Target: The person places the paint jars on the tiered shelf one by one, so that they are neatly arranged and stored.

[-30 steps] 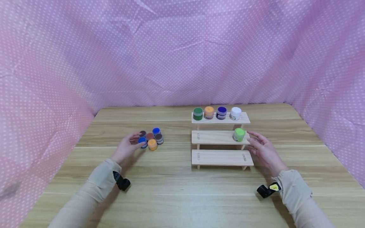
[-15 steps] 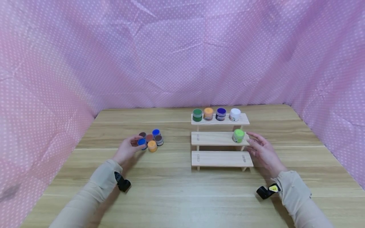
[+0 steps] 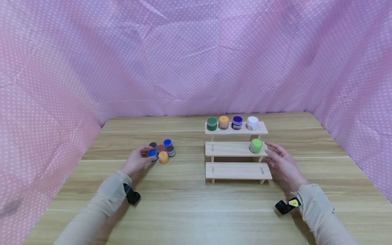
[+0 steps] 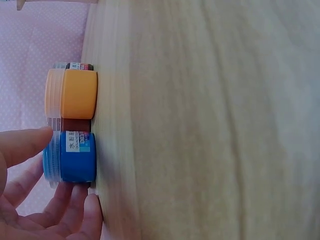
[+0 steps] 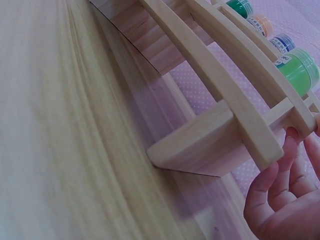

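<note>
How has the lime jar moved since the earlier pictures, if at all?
No: judged against the stand, the lime jar sits in the same place, near the right end of its middle shelf.

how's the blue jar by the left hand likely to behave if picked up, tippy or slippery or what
The blue jar looks squat and sits flat, so it probably won't tip easily. Its smooth, round wall could slip a little or roll if laid sideways, though the ridged lid may offer better grip.
</note>
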A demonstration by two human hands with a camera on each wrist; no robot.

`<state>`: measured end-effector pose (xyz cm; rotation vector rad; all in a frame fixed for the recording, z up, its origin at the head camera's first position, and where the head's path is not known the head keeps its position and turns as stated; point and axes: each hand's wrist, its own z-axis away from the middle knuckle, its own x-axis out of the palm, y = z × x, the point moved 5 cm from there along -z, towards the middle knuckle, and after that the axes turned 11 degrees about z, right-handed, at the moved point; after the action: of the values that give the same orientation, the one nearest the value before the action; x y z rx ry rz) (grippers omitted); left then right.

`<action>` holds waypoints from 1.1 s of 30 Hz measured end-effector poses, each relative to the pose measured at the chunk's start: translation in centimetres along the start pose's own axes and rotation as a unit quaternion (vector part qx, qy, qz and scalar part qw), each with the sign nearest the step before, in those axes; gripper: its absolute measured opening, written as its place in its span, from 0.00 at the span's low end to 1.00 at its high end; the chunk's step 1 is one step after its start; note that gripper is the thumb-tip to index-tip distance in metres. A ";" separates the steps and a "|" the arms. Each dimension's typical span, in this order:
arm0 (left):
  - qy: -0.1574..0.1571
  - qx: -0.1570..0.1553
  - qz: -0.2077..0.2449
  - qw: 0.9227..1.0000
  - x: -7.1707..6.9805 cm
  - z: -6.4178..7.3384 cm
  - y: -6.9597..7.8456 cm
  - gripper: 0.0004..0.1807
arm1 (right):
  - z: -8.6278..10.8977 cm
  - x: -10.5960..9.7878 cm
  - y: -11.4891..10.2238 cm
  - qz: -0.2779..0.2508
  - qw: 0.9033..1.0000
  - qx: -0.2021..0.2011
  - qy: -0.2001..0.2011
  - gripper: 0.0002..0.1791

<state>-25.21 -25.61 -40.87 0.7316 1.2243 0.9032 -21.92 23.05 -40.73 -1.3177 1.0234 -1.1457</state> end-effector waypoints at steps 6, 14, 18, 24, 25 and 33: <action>-0.001 -0.010 0.002 1.000 0.0 0.1 0.0 0.22 | 0.0 -0.1 0.0 0.005 1.000 0.014 0.013 0.13; -0.014 0.003 -0.005 1.000 0.0 0.0 0.1 0.19 | 0.1 -0.1 0.0 0.001 1.000 0.015 0.010 0.13; -0.014 -0.003 -0.008 1.000 -0.1 0.0 0.0 0.19 | 0.1 -0.1 0.1 0.005 1.000 0.017 0.008 0.13; -0.002 -0.010 -0.009 1.000 -0.4 0.3 -0.1 0.22 | 0.1 -0.1 0.0 0.005 1.000 0.012 0.010 0.14; -0.001 -0.011 -0.006 1.000 -0.4 0.4 -0.1 0.22 | 0.1 -0.1 0.0 0.001 1.000 0.011 0.011 0.14; -0.003 0.004 0.013 1.000 -0.9 0.7 -0.2 0.24 | 0.1 -0.1 0.1 0.004 1.000 0.020 0.011 0.13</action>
<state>-24.58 -26.47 -40.50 0.7574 1.2169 0.9166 -21.86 23.12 -40.80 -1.2698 1.0165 -1.1715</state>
